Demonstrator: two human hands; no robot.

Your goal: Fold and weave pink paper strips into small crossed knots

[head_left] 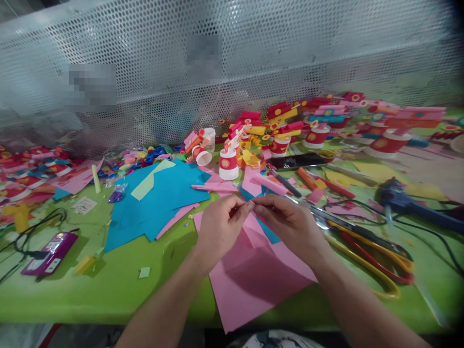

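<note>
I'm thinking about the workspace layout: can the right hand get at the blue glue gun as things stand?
Probably yes: the scissors lie between, but look low enough for the right hand to pass over, and nothing seems to cover the blue glue gun.

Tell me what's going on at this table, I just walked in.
A person's left hand and right hand meet at the fingertips above a sheet of pink paper; whatever they may be pinching is too small to make out. Scissors lie beside the right hand, with a glue gun farther right. Blue paper lies to the left, and a red and white cup stands beyond the hands.
</note>
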